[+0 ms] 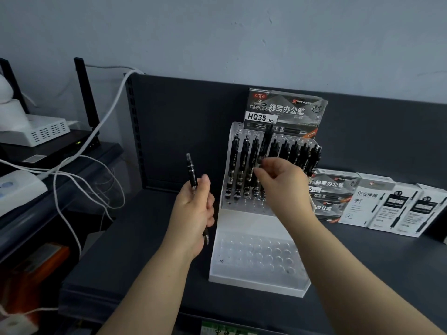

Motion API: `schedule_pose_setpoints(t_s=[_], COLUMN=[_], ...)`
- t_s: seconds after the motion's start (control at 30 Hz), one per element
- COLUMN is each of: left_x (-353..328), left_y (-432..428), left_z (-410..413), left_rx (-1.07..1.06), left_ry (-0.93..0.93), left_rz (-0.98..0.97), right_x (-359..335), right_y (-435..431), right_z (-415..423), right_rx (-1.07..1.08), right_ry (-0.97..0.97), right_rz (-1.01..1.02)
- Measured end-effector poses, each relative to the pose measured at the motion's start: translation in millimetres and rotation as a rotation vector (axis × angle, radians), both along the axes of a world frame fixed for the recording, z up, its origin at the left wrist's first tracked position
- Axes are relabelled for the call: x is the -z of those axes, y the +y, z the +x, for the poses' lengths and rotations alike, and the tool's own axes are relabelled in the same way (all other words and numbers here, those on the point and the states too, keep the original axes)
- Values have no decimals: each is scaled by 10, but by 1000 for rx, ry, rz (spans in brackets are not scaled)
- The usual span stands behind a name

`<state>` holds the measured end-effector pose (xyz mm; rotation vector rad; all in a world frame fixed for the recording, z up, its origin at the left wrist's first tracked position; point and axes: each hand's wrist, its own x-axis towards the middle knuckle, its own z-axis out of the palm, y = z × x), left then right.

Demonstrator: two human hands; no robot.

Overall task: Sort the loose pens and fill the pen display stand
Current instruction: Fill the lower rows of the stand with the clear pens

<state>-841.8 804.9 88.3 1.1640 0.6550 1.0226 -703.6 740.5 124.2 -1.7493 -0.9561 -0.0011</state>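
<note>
View from your head, looking down on the counter (145, 250).

Your left grip (193, 211) is closed round the lower barrel of a black pen (191, 170). The pen stands nearly upright, and its other end shows below your palm. This grip hangs over the counter just left of the stand (244, 221).

Your right grip (283, 180) pinches a second pen (266, 141) low on its barrel between thumb and fingertips. This second pen rises higher than its neighbours, leaning slightly, about four places in from the left end of the row. Its lower end is hidden behind your fingers, so whether it sits in a hole cannot be told.

The stand is clear and white and sits mid-counter, towards the back edge. Its rear tier carries a row of black pens (244, 165), all upright with clips at the top. Its front block (258, 257) shows rows of round holes.

A grey box marked HQ35 (285, 110) stands behind the rear tier. More pen boxes (387, 204), grey and white, lie along the counter's right side. White cables (104, 122) and a router (48, 146) occupy the shelf beyond the left edge.
</note>
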Motion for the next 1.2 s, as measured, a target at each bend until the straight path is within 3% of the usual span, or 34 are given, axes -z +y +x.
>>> schedule_pose_setpoints(t_s=[0.23,0.6,0.83,0.9,0.97,1.07,1.2], left_x=[-27,2,8,4,-8,-28,-20], left_y=[12,3,-4,-2,-7,-31,-62], left_z=[0,-15,21,43,71,124,242], left_rx=[11,-54,-39,-26,2,56,28], left_ry=[-74,-19,-35,-53,-81,-91,-8], left_rz=[-94,99,115,94,90,118,188], right_x=[61,153,187,169,129,110,197], right_y=[99,140,132,43,-93,-229,-234], right_z=[17,24,38,-10,-122,-310,-332], right_rx=[28,13,21,39,-19,-237,-221], right_ry=[-61,-294,-323,-336,-295,-113,-38], right_rz=[-34,-363,-402,-315,-188,-204,-180])
